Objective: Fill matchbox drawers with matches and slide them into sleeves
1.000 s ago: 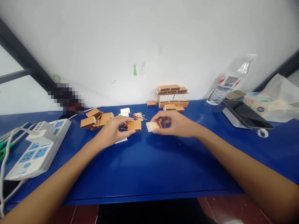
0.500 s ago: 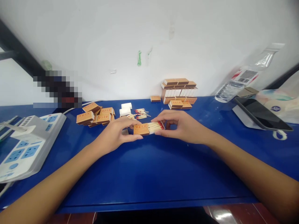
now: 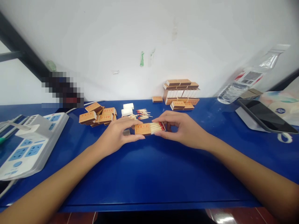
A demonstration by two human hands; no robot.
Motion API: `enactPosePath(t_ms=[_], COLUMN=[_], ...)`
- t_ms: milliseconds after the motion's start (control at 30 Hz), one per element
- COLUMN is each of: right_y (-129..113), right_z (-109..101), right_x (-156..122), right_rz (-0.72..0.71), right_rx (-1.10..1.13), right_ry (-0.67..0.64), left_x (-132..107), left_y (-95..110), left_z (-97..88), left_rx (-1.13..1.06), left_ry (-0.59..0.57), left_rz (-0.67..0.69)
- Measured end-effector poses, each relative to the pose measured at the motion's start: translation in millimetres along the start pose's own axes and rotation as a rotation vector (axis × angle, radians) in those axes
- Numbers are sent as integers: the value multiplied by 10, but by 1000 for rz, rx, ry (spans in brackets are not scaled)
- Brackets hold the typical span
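Observation:
Between my two hands is a matchbox (image 3: pixel 142 129), its tray slid partway out to the right and filled with red-tipped matches (image 3: pixel 157 127). My left hand (image 3: pixel 116 132) grips the orange sleeve between thumb and fingers. The tray's right end is pinched by my right hand (image 3: pixel 179 129), thumb at the near side and fingers at the far side. Just beyond the box lies a loose heap of matches (image 3: pixel 143 114). Two white pieces (image 3: pixel 127 109) rest beside that heap. A small greyish object (image 3: pixel 126 132) shows partly behind my left thumb.
A jumbled pile of matchboxes (image 3: pixel 105 117) sits left. Against the wall stands a stack of matchboxes (image 3: pixel 182 93), with a single matchbox (image 3: pixel 157 99) beside it. A power strip (image 3: pixel 35 146) occupies the left; a bottle (image 3: pixel 247 77) and a phone (image 3: pixel 267 115) are at right.
The view has shifted slightly, so everything appears a little further right. Both hands keep their hold on the matchbox, whose tray remains partly out.

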State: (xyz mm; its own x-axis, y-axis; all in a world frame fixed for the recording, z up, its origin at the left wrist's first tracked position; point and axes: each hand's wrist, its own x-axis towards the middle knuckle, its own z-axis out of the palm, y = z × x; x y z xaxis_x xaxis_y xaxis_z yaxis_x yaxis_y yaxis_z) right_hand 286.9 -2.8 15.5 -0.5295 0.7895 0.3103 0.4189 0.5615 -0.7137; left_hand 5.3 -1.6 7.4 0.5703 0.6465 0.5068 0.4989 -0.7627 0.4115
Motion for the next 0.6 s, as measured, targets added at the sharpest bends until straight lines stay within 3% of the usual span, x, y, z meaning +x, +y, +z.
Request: enactPosePath(t_ms=[167, 367, 600], right_y=[-15, -121, -164], right_z=[56, 121, 239], right_x=[-7, -23, -61], right_rz=[4, 14, 238], right_rx=[54, 31, 219], right_ry=[62, 43, 156], left_x=[-26, -49, -49], left_y=[-13, 31, 54], left_z=[21, 63, 75], left_rx=[3, 5, 88], left_ry=[49, 56, 157], left_rz=[-20, 19, 35])
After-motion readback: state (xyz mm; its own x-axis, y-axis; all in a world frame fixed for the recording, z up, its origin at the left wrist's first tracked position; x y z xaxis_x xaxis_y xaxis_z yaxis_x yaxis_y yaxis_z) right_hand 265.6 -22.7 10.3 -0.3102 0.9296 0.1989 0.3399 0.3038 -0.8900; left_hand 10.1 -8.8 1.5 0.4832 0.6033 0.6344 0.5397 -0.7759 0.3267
